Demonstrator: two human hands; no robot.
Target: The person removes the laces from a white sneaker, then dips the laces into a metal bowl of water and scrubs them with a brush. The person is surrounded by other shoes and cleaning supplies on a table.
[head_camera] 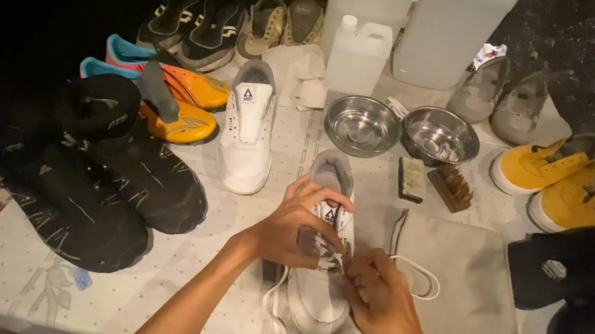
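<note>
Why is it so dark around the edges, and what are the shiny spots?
Head view: light falls on the middle of the table, so the white shoe under the left hand and right hand is bright; the black shoes and corners sink into shadow; the metal bowls show glare; edges bend slightly.

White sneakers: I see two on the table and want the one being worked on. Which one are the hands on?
The nearer white sneaker, held by the left hand and right hand at its laces; the other white sneaker stands untouched, farther left.
</note>
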